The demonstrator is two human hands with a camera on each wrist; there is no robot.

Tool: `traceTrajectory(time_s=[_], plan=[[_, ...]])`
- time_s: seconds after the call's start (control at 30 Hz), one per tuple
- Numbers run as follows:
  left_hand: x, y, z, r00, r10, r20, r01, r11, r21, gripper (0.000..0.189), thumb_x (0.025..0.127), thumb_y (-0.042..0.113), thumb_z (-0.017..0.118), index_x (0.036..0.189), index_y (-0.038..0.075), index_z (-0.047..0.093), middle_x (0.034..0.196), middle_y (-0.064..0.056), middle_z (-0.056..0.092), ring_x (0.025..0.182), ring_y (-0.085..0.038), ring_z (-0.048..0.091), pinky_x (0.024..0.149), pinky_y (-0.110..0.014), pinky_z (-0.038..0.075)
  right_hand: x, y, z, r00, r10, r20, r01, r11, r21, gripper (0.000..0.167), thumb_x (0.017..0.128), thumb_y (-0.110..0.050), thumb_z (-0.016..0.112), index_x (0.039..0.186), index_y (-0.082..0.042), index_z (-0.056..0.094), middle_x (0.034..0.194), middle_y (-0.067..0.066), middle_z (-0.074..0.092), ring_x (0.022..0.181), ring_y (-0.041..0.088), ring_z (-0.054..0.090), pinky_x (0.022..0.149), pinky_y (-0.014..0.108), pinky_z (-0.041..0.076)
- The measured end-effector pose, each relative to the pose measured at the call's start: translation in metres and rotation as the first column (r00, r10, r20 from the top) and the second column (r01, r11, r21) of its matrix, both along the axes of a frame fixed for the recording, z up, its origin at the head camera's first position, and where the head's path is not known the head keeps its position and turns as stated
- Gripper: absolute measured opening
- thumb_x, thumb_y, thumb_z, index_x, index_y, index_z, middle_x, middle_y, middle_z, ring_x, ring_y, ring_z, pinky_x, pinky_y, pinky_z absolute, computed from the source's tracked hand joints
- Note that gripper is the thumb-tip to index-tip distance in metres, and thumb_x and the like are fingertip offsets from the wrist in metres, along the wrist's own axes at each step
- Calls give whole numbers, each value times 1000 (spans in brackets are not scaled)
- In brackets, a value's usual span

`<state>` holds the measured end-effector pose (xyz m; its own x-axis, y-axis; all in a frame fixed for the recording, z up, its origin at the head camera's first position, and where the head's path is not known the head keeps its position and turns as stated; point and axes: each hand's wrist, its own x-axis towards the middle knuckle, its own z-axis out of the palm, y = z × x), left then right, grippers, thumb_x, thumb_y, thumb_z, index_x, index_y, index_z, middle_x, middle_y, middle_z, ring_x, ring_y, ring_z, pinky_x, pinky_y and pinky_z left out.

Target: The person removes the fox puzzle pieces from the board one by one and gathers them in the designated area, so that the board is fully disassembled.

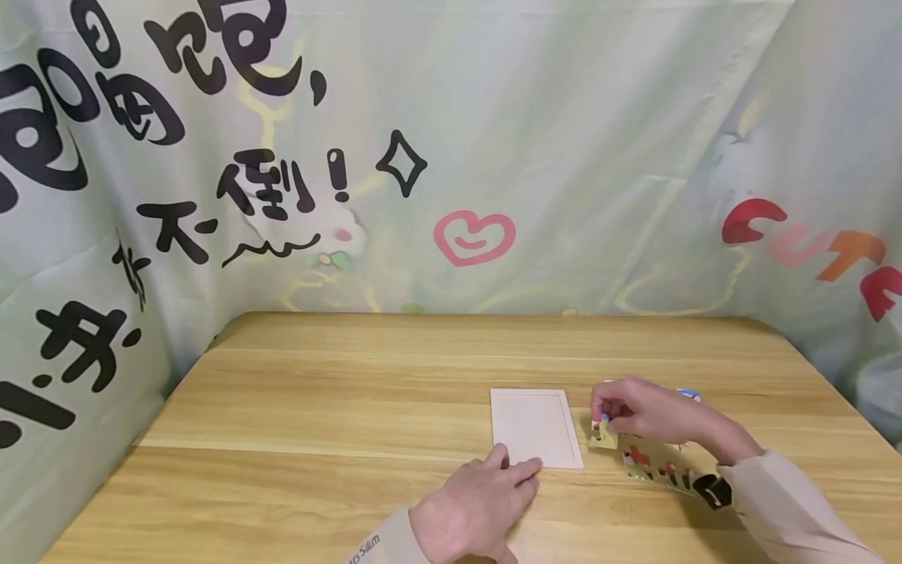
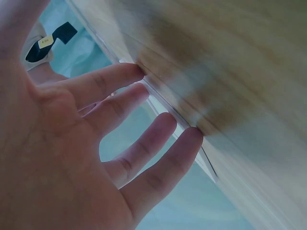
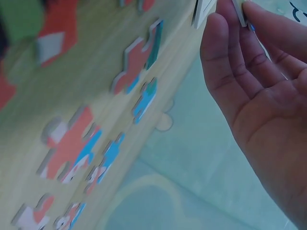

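A white puzzle board [image 1: 535, 431] with a thin inner border line lies flat on the wooden table. My left hand [image 1: 479, 501] rests at its near edge, fingers extended and fingertips touching it; the left wrist view shows these fingertips [image 2: 165, 122] along the board's thin edge. To the board's right, my right hand [image 1: 651, 411] pinches a small yellowish puzzle piece [image 1: 604, 435] between thumb and fingers. In the right wrist view the pinched piece [image 3: 239, 13] appears edge-on, so its picture is hidden. Beneath that hand, several loose puzzle pieces [image 3: 69, 143] in red, blue and white lie spread out.
The wooden table [image 1: 317, 392] reaches back to a printed curtain [image 1: 599, 157] hanging around it. A black wrist mount [image 1: 713, 491] sits at the right sleeve, above some puzzle pieces [image 1: 637, 458]. A blue and white piece [image 1: 690, 394] lies behind the right hand.
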<state>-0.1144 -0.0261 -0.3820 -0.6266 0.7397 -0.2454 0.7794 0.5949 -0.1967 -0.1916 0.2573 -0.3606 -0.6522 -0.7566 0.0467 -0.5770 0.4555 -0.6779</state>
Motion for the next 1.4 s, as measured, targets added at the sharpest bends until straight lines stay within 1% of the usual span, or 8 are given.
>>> traceTrajectory(time_s=[0.1,0.3,0.5,0.63,0.87,1.1,1.23,1.4], plan=[[0,0,0,1000,-4,-11,4,1000,1,99,69,78,73,151,28,50,159,17,33,109,-9,39,71,-14,42,1,6,-3,1000,-6,-8,6,1000,6,25,88,14,63,91,-10,61,76,-12,53,66,-1,46,53,22,43],[0,0,-1,1000,-12,-29,11,1000,-8,98,68,78,74,150,29,50,159,18,32,111,-9,39,72,-14,43,5,20,-8,999,-30,36,30,999,-15,24,89,15,62,92,-8,61,81,-8,57,68,0,47,54,24,43],[1,-1,-1,1000,-12,-27,12,1000,0,98,68,78,74,150,28,51,159,18,33,111,-9,40,73,-14,44,9,35,-10,998,-49,34,49,999,-5,24,91,13,62,93,-10,60,82,-8,58,67,1,47,52,25,42],[1,0,-1,1000,-9,-18,9,1000,-2,98,68,77,75,150,28,51,159,17,33,110,-9,39,72,-14,43,14,47,-13,998,-59,27,60,998,-10,26,90,14,62,93,-11,59,82,-9,56,67,0,45,51,26,40],[0,0,1,1000,4,10,-4,1000,-3,101,67,77,75,151,28,49,160,18,31,108,-9,39,71,-15,44,19,71,-21,1000,-24,6,24,998,-64,31,87,20,60,95,-9,57,81,-7,56,67,2,48,50,26,41],[-1,-1,2,999,12,30,-12,1000,20,103,65,76,77,151,26,49,159,17,32,105,-9,39,73,-17,45,26,87,-22,996,-63,63,66,996,-52,29,88,20,59,94,-8,57,86,-6,60,71,4,52,51,29,40],[-1,0,2,1000,6,23,-6,1000,25,104,65,77,77,151,25,50,159,17,33,104,-10,39,71,-17,44,31,97,-22,994,-66,84,71,995,-67,30,85,23,58,94,-7,58,83,-4,59,70,5,53,50,29,41],[0,0,3,999,13,30,-14,1000,25,105,63,77,76,151,25,50,159,17,33,104,-9,39,71,-16,44,38,109,-22,994,-61,89,68,995,-78,33,81,25,57,93,-6,58,76,2,56,62,10,49,47,29,37]])
